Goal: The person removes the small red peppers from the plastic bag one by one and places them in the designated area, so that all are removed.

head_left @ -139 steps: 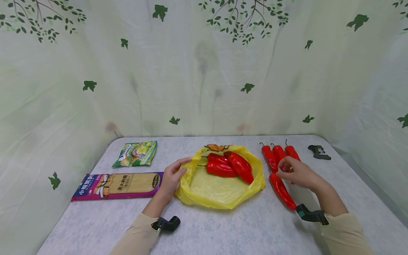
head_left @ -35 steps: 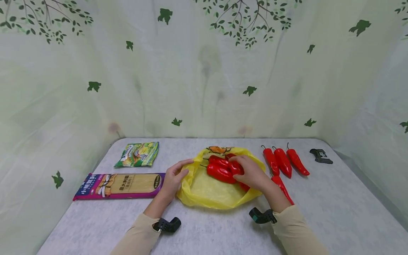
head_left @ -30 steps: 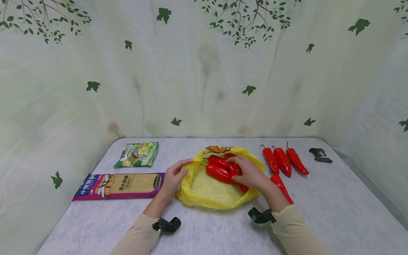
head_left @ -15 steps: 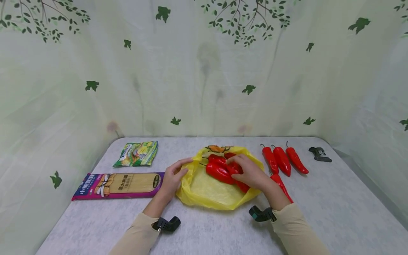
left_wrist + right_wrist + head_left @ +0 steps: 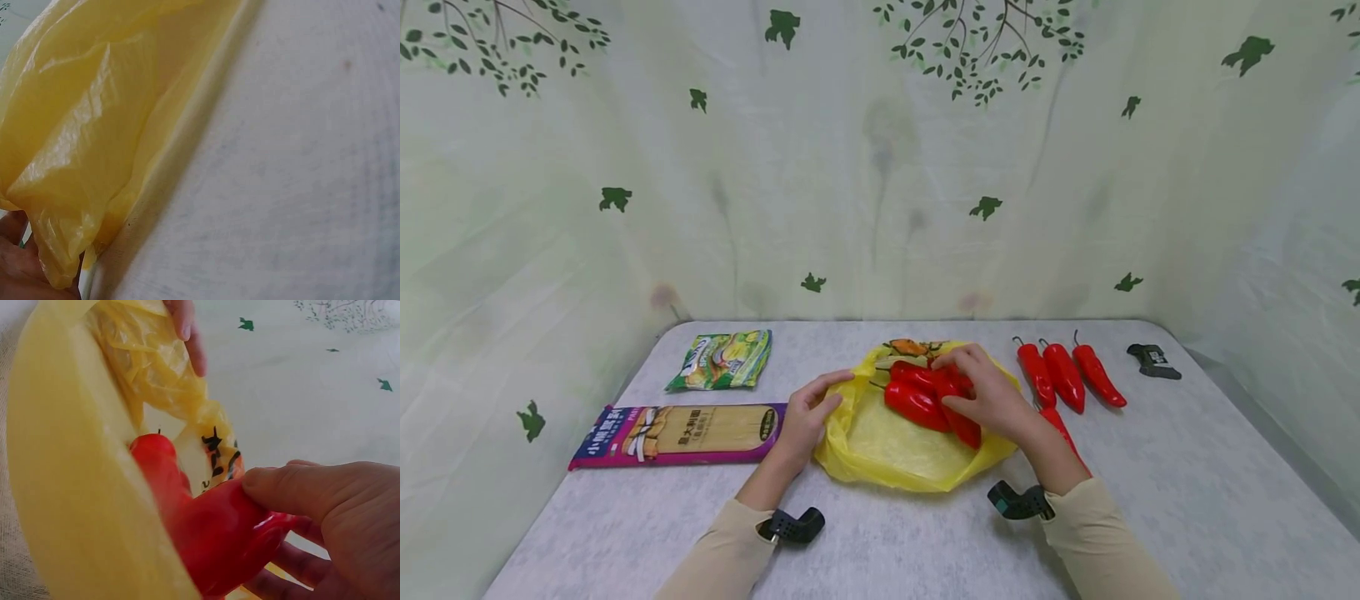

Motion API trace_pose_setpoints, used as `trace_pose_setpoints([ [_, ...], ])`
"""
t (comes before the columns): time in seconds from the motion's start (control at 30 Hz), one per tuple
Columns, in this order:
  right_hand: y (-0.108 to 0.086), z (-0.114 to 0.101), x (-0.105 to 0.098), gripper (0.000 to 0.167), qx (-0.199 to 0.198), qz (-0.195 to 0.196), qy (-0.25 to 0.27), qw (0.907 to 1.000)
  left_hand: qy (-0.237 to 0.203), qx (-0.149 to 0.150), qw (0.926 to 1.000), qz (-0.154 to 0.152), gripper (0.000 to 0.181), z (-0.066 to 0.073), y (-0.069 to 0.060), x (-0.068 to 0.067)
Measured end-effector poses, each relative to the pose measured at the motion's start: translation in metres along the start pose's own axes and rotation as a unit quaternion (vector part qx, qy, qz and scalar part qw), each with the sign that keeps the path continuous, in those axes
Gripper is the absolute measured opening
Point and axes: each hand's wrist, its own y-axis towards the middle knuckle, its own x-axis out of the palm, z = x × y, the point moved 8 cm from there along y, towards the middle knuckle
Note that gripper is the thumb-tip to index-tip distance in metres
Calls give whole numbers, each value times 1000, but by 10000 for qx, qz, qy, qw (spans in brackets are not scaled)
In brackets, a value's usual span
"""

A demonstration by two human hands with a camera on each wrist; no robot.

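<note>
A yellow plastic bag (image 5: 895,475) lies with its mouth open and rolled back at the middle of the table. Several glossy red peppers (image 5: 916,407) are inside it. At the bag's left edge my left hand (image 5: 801,421) pinches the rim between thumb and fingers; bunched plastic also shows at the left hand (image 5: 25,269) in the left wrist view. My right hand (image 5: 996,400) reaches in over the right rim and grips one red pepper (image 5: 219,531), thumb on top and fingers beneath. Part of that pepper is hidden by the hand and the bag.
Right of the bag lie several slimmer red chili peppers (image 5: 1063,377), the nearest partly behind the right forearm. A small black packet (image 5: 1153,362) is at the far right. On the left are a green snack packet (image 5: 722,360) and a purple noodle packet (image 5: 700,435).
My right hand has moved left from the chili peppers into the bag and now grips a pepper there, shifting it slightly. The left hand stays on the rim.
</note>
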Motion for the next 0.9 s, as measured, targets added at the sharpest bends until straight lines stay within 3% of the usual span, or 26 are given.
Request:
trace_pose_setpoints([
  [0.33,-8,-29,-29,51,-712,435,-25,9965,-80,263,9996,-35,35,1,0,-1],
  [0.67,-18,-33,-60,51,-739,694,-79,9948,-106,239,9996,-78,36,1,0,1],
  [0.9,-23,-23,-77,49,-563,714,-199,9957,-60,164,9998,-43,35,0,0,0],
])
